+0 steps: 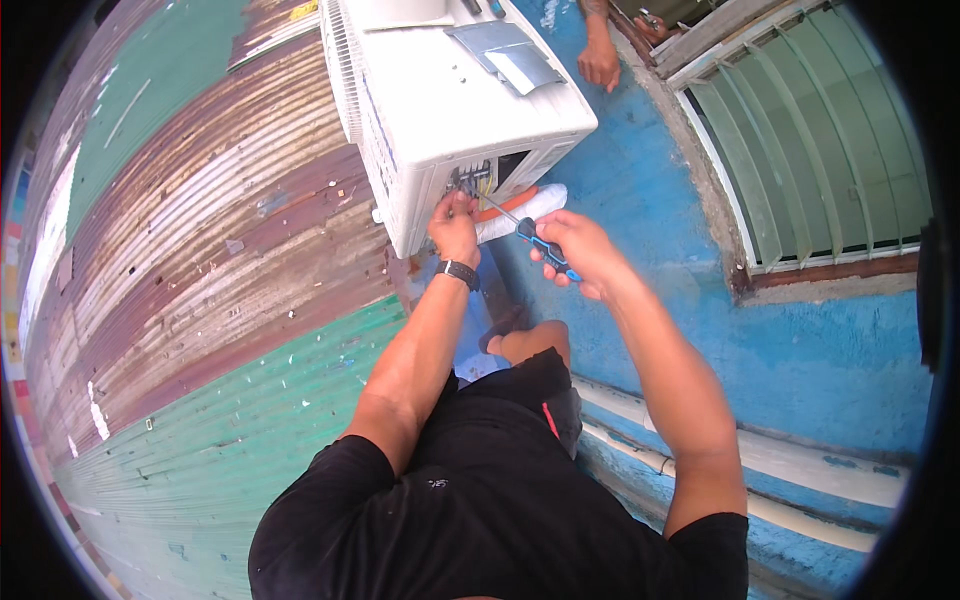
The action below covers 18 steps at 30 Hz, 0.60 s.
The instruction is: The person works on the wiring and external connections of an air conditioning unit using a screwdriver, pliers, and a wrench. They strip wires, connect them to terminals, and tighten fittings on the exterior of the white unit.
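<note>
A white outdoor air conditioner unit [470, 115] stands in front of me, its near side open on a wiring compartment [482, 177] with terminals and thin wires. My right hand [572, 250] is closed round the blue and black handle of a screwdriver [540, 246]. The screwdriver's shaft slants up and left into the compartment; where its tip meets the terminals is too small to make out. At the compartment's left edge, my left hand [456, 228] has its fingertips pinched among the wires. What exactly they pinch is hidden. An orange pipe or cable [508, 205] and a white wrapped bundle [540, 205] lie just below the opening.
Grey metal cover plates [505, 55] and small screws lie on the unit's top. Another person's hand [598, 66] hangs by the blue wall [640, 150] beyond. A louvred window [800, 140] is at right, white pipes [800, 470] below it, corrugated roofing [230, 240] at left.
</note>
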Motion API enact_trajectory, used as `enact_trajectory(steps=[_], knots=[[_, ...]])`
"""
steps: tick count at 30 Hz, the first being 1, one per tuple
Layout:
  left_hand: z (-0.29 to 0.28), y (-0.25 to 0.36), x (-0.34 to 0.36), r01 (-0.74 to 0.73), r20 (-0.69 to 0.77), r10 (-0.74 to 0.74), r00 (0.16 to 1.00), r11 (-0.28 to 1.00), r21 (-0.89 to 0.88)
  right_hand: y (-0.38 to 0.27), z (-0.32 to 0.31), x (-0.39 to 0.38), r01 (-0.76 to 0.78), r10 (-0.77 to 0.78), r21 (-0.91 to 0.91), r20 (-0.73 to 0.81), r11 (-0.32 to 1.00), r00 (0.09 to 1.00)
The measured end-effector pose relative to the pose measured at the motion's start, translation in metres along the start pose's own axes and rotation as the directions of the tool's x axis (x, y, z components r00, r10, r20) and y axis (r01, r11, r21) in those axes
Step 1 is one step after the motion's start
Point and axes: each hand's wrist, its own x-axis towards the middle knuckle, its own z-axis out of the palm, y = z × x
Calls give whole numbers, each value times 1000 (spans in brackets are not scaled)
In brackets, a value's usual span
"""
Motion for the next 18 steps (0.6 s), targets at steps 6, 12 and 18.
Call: enact_trajectory(steps=[6,12,18], knots=[[-10,-10,13,-61,20,60,998,997,41,-8,11,-16,404,-536,-651,-5,642,844],[-7,-8,7,-74,0,74,997,996,46,-22,8,-3,346,-416,-410,-94,844,904],[-11,-15,8,-45,41,45,998,999,16,11,8,-19,361,-419,-415,-56,835,906]])
